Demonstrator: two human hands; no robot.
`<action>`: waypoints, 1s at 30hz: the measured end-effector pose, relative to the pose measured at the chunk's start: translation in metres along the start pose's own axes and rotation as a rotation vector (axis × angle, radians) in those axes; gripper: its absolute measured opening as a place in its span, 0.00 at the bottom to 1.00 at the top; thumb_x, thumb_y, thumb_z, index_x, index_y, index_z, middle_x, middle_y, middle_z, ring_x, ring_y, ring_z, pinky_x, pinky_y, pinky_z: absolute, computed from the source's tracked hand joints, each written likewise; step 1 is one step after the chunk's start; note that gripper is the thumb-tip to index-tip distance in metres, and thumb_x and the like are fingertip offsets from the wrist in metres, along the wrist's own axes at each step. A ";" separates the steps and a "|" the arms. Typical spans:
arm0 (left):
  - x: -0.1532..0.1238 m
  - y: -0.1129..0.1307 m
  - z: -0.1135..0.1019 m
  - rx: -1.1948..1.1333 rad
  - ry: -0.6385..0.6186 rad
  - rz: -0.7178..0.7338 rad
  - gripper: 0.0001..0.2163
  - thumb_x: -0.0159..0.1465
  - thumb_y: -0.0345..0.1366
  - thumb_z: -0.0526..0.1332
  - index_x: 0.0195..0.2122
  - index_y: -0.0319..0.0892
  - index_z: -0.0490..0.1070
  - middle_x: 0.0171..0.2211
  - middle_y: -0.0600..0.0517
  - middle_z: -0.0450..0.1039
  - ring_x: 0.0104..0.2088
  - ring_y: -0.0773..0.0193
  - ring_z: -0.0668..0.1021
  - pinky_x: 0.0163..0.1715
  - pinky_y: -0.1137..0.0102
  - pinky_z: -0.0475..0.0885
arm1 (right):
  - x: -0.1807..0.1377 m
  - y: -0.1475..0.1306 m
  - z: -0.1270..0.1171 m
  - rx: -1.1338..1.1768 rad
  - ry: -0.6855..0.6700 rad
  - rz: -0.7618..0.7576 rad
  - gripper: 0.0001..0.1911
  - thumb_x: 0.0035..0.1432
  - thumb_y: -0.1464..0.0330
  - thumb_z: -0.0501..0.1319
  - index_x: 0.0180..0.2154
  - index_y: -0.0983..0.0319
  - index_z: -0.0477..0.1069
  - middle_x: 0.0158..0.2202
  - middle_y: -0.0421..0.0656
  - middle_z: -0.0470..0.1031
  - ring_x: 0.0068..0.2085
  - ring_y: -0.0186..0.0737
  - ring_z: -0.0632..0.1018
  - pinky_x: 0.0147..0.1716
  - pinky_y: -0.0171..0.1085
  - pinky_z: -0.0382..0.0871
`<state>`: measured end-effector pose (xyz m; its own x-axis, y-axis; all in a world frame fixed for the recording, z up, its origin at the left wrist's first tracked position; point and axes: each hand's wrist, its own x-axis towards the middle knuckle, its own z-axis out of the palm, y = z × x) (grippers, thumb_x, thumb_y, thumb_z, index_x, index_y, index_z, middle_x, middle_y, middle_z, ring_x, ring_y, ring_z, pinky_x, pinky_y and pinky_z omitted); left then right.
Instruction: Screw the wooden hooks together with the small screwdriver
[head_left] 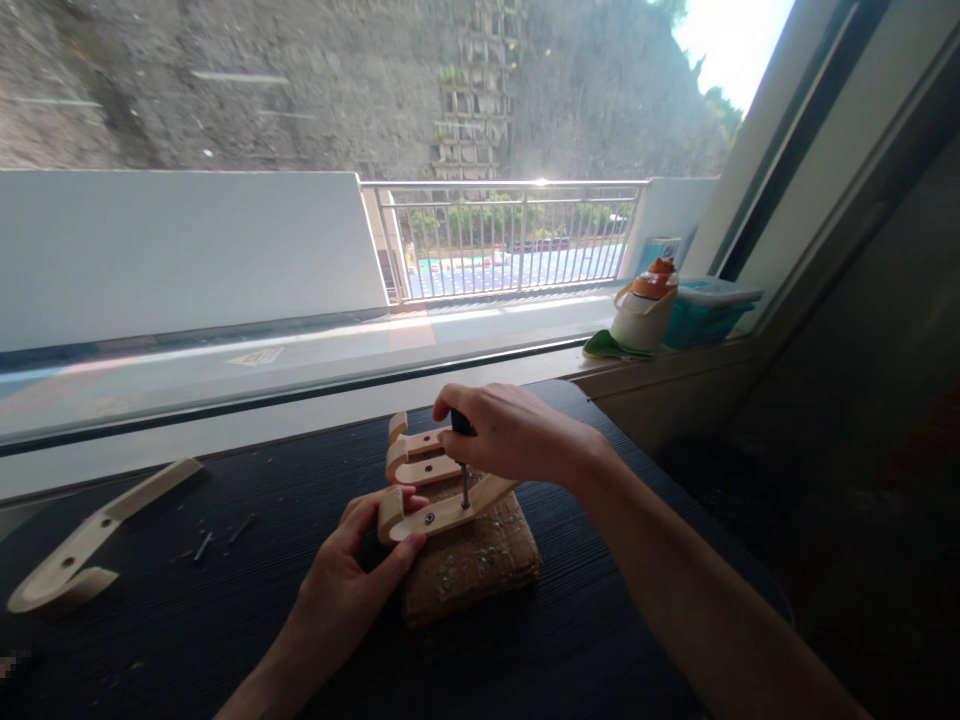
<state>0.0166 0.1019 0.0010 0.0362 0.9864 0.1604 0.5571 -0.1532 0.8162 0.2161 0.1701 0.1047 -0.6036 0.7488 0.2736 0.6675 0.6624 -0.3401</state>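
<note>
My right hand (499,430) is closed round the black handle of a screwdriver (465,480). Its shaft stands nearly upright, the tip at a hole in the nearest wooden hook (446,515). With thumb and fingers on either side, my left hand (360,565) grips the curled end of that hook. A second screw head shows in the hook nearer the curl. Beneath lies a worn brown block (480,560) with a pitted top. Two more wooden hooks, a middle one (427,470) and a far one (420,440), lie behind, partly hidden by my right hand.
A loose wooden hook (90,540) lies at the left of the dark table (300,640). Near it are a few screws (202,547). On the window sill stand a bottle with an orange lid (643,315), a green cloth-like piece (606,346) and a teal box (709,312).
</note>
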 end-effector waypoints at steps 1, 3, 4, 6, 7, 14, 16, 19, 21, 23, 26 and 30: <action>0.000 0.000 0.000 0.000 0.004 0.002 0.17 0.55 0.47 0.60 0.42 0.45 0.71 0.45 0.50 0.74 0.47 0.56 0.75 0.52 0.63 0.67 | -0.001 -0.001 -0.002 0.005 -0.007 -0.015 0.16 0.55 0.63 0.54 0.44 0.62 0.70 0.28 0.41 0.73 0.27 0.33 0.67 0.26 0.33 0.53; 0.000 0.001 0.000 0.001 0.011 0.011 0.17 0.55 0.47 0.60 0.42 0.44 0.71 0.45 0.49 0.74 0.46 0.56 0.76 0.52 0.63 0.67 | -0.004 -0.003 -0.006 0.044 -0.036 -0.042 0.17 0.55 0.65 0.54 0.46 0.61 0.70 0.30 0.41 0.74 0.27 0.32 0.68 0.28 0.33 0.54; 0.000 0.002 0.000 0.002 0.012 0.015 0.17 0.55 0.47 0.60 0.41 0.44 0.71 0.44 0.49 0.74 0.46 0.56 0.76 0.52 0.63 0.67 | -0.005 -0.003 -0.007 0.069 -0.051 -0.055 0.17 0.55 0.66 0.54 0.47 0.61 0.70 0.30 0.41 0.74 0.27 0.31 0.68 0.29 0.32 0.55; 0.001 0.002 0.000 0.003 0.010 0.021 0.16 0.55 0.47 0.60 0.41 0.44 0.71 0.44 0.49 0.74 0.46 0.56 0.76 0.52 0.62 0.66 | -0.006 -0.002 -0.009 0.102 -0.071 -0.073 0.16 0.56 0.67 0.55 0.46 0.61 0.71 0.29 0.40 0.74 0.27 0.30 0.69 0.30 0.32 0.56; 0.001 0.002 0.000 0.002 0.008 0.021 0.16 0.55 0.47 0.60 0.41 0.44 0.71 0.44 0.49 0.74 0.47 0.56 0.75 0.52 0.62 0.66 | -0.005 -0.001 -0.009 0.108 -0.071 -0.070 0.16 0.56 0.67 0.55 0.46 0.61 0.71 0.29 0.40 0.74 0.27 0.30 0.69 0.30 0.32 0.56; 0.000 0.003 0.000 -0.020 -0.007 0.001 0.17 0.55 0.47 0.60 0.42 0.43 0.71 0.46 0.48 0.73 0.48 0.55 0.74 0.53 0.61 0.65 | -0.001 0.003 -0.004 0.061 -0.030 0.025 0.12 0.55 0.63 0.55 0.38 0.62 0.71 0.28 0.41 0.73 0.27 0.31 0.68 0.26 0.32 0.53; 0.000 0.003 0.000 -0.011 -0.005 -0.002 0.16 0.55 0.47 0.60 0.41 0.44 0.71 0.45 0.48 0.74 0.47 0.55 0.75 0.53 0.61 0.66 | -0.002 -0.002 -0.003 0.076 -0.036 -0.005 0.11 0.56 0.65 0.55 0.38 0.62 0.71 0.28 0.40 0.73 0.27 0.31 0.68 0.27 0.32 0.53; 0.000 0.001 0.001 -0.007 -0.005 -0.001 0.17 0.55 0.47 0.60 0.42 0.44 0.70 0.45 0.49 0.74 0.47 0.56 0.75 0.52 0.62 0.66 | -0.005 -0.010 -0.003 0.111 -0.056 -0.079 0.12 0.57 0.68 0.53 0.41 0.60 0.71 0.30 0.39 0.73 0.28 0.31 0.68 0.28 0.32 0.53; 0.000 -0.001 0.001 -0.001 -0.009 0.003 0.17 0.56 0.47 0.60 0.43 0.44 0.70 0.45 0.49 0.74 0.47 0.56 0.75 0.53 0.62 0.66 | -0.006 -0.013 -0.004 0.133 -0.086 -0.107 0.13 0.57 0.69 0.52 0.42 0.59 0.71 0.31 0.39 0.74 0.29 0.31 0.68 0.28 0.32 0.53; 0.000 -0.003 0.001 0.007 -0.014 0.008 0.17 0.56 0.47 0.60 0.43 0.45 0.70 0.45 0.50 0.74 0.47 0.56 0.75 0.53 0.62 0.65 | -0.007 -0.012 -0.006 0.166 -0.129 -0.120 0.13 0.57 0.68 0.52 0.42 0.59 0.71 0.32 0.39 0.73 0.29 0.31 0.67 0.28 0.31 0.53; 0.000 -0.003 0.001 0.004 -0.018 0.014 0.16 0.57 0.46 0.59 0.44 0.45 0.69 0.46 0.50 0.73 0.48 0.57 0.75 0.53 0.63 0.65 | -0.006 -0.006 -0.007 0.216 -0.157 -0.110 0.13 0.57 0.68 0.52 0.42 0.60 0.71 0.31 0.39 0.73 0.28 0.29 0.66 0.28 0.31 0.53; 0.000 -0.001 0.000 -0.010 -0.012 0.014 0.17 0.56 0.47 0.60 0.43 0.44 0.70 0.46 0.49 0.73 0.48 0.56 0.74 0.53 0.63 0.65 | -0.001 0.002 -0.002 0.219 -0.103 -0.059 0.11 0.55 0.67 0.54 0.38 0.62 0.71 0.28 0.38 0.71 0.26 0.29 0.66 0.27 0.31 0.53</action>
<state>0.0161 0.1022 -0.0003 0.0535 0.9848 0.1654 0.5479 -0.1675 0.8196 0.2195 0.1707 0.1057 -0.6873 0.6956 0.2093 0.5266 0.6756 -0.5160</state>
